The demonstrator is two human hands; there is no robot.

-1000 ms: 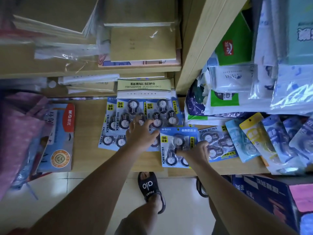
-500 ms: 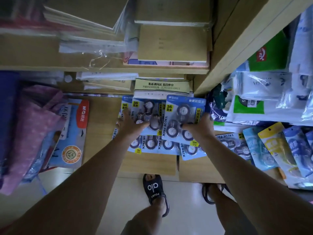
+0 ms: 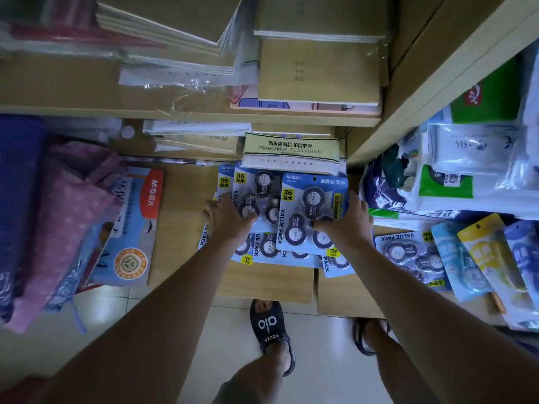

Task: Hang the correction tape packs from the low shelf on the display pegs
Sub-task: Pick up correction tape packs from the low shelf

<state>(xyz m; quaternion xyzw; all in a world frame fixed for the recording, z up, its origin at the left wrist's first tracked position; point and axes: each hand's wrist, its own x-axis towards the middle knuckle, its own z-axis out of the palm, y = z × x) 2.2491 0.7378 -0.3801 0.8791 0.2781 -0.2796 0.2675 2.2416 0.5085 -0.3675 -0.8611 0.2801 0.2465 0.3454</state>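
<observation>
Several blue correction tape packs lie overlapped on the low wooden shelf [image 3: 180,228]. My right hand [image 3: 348,221] grips one pack [image 3: 309,211] by its right edge and holds it above the pile. My left hand [image 3: 230,217] is closed on a second pack [image 3: 256,196] at the pile's left side. More packs [image 3: 268,249] lie underneath, partly hidden. Another pack [image 3: 405,255] lies alone further right on the shelf. No display pegs are in view.
Notebook stacks [image 3: 318,74] fill the upper shelf. A boxed pack [image 3: 291,151] sits behind the pile. Paper reams [image 3: 131,228] and pink fabric [image 3: 64,217] lean at left. Bagged goods [image 3: 478,176] and coloured packs [image 3: 481,258] crowd the right. My sandalled feet [image 3: 271,328] stand on the tiled floor.
My right hand lifted a pack from the shelf's front and carried it up over the pile. My left hand stayed on the pile's left side. The camera view shifted left.
</observation>
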